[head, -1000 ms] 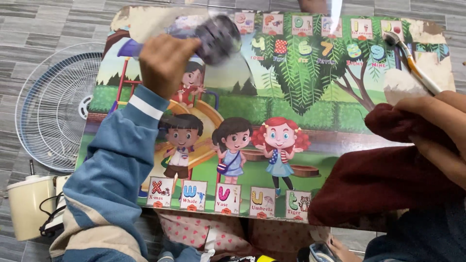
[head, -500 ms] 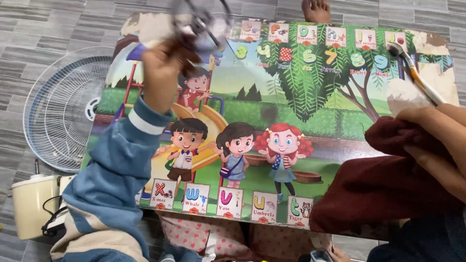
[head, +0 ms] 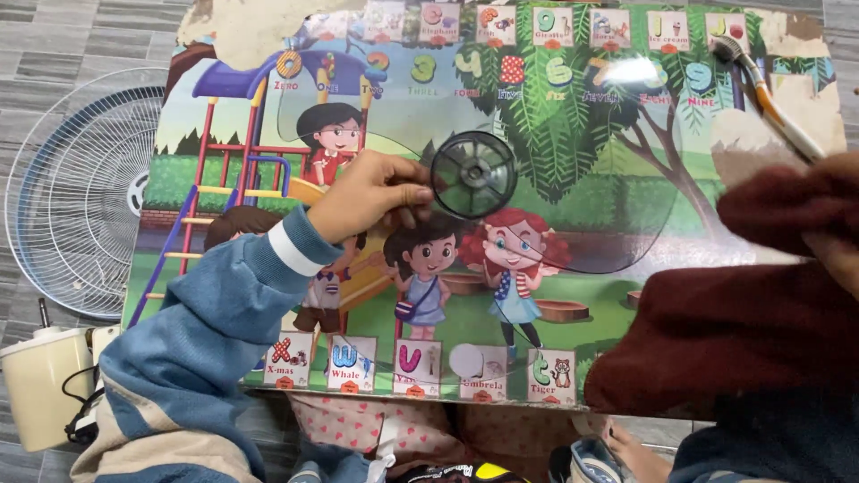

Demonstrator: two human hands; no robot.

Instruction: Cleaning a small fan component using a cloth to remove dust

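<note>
Transparent plastic fan blade (head: 537,179), raised at the board's top edge half a second ago, now lies low over the middle of the picture board (head: 224,179), its dark round hub (head: 473,174) facing up. Left hand (head: 367,192) pinches the hub's edge between thumb and fingers. Blade lobes are clear; the cartoon children show through. White wire fan guard (head: 72,188) lies left on the floor. Small square picture cards (head: 410,367) line the board's bottom edge. Right hand (head: 837,255), mostly covered by a maroon sleeve (head: 734,331), holds a paintbrush (head: 769,94); its grip is hidden.

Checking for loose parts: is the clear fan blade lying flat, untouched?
No, the left hand grips the clear fan blade at its hub.
</note>
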